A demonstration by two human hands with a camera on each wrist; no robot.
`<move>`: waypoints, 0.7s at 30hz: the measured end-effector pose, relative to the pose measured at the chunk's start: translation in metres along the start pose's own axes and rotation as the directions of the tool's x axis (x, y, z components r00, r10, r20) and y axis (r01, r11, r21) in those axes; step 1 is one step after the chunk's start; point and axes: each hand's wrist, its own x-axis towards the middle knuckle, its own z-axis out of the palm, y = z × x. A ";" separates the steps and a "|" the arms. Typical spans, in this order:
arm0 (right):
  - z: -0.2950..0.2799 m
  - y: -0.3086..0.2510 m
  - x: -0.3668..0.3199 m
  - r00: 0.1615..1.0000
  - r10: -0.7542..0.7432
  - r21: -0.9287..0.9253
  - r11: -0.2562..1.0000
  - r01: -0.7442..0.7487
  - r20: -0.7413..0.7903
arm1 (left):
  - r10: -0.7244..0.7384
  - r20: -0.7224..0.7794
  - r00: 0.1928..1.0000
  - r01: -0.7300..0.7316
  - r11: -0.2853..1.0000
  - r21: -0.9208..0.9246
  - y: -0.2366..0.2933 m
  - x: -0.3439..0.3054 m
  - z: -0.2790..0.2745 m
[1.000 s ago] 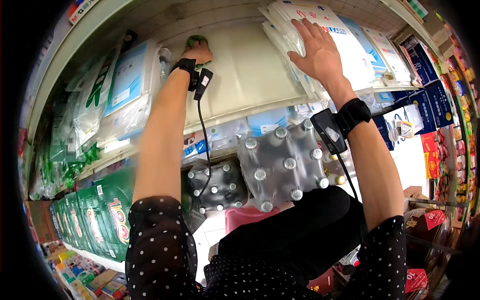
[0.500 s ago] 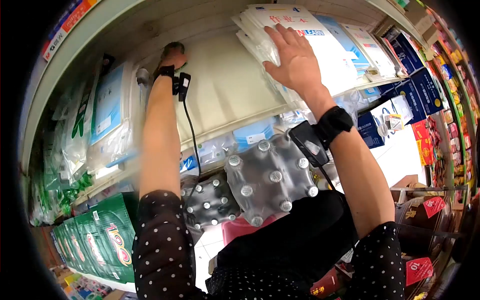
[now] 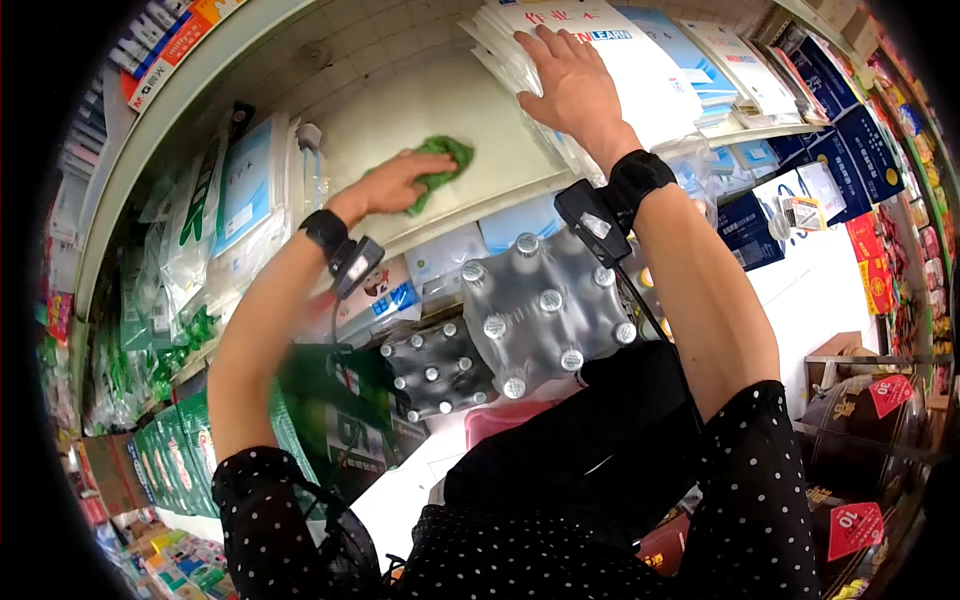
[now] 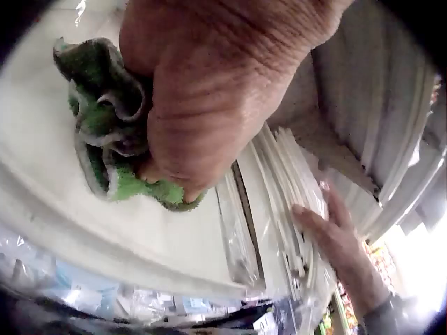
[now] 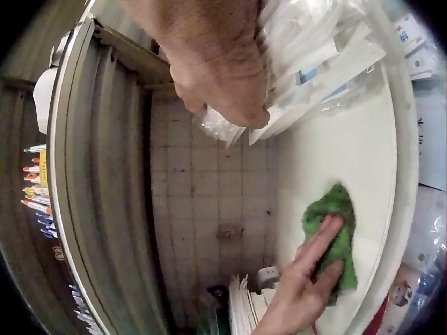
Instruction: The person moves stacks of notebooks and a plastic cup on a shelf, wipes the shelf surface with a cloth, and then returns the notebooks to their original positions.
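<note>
A green cloth [image 3: 440, 172] lies bunched on the pale shelf board [image 3: 400, 110], gripped by my left hand [image 3: 395, 183]. In the left wrist view the fingertips dig into the cloth [image 4: 105, 125], whose folds bulge out beside the hand. My right hand [image 3: 578, 88] rests with straight, spread fingers on a stack of white exercise books [image 3: 645, 85] in clear plastic. Seen from the right wrist, the left hand [image 5: 297, 289] presses the cloth [image 5: 334, 237] close to the shelf's front edge.
Bagged blue-covered books [image 3: 245, 195] stand at the shelf's left end. Blue exercise books [image 3: 675, 60] lie beyond the white stack. Below the shelf are shrink-wrapped bottle packs [image 3: 545, 300] and green cartons [image 3: 340, 410]. An upper shelf edge [image 3: 175, 120] arches along the left.
My left hand has drawn the cloth from the back left of the shelf toward the front and right. The right hand stays on the white exercise books.
</note>
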 end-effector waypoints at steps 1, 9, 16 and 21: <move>0.001 0.000 0.000 1.000 -0.001 0.002 1.000 0.001 -0.002 | 0.081 0.034 0.996 -0.083 0.995 0.053 0.002 -0.006 0.008; 0.001 0.001 0.001 0.999 -0.003 -0.007 1.000 0.003 0.033 | 0.031 -0.020 0.999 -0.026 0.973 0.228 0.020 0.003 0.006; 0.002 0.001 0.002 1.000 -0.015 -0.021 1.000 0.015 0.001 | -0.225 -0.124 0.966 0.251 0.929 0.272 -0.040 0.083 -0.013; -0.005 -0.001 0.002 0.999 -0.036 0.033 0.999 0.036 -0.006 | -0.475 -0.159 0.865 0.501 0.825 0.262 -0.067 0.134 -0.033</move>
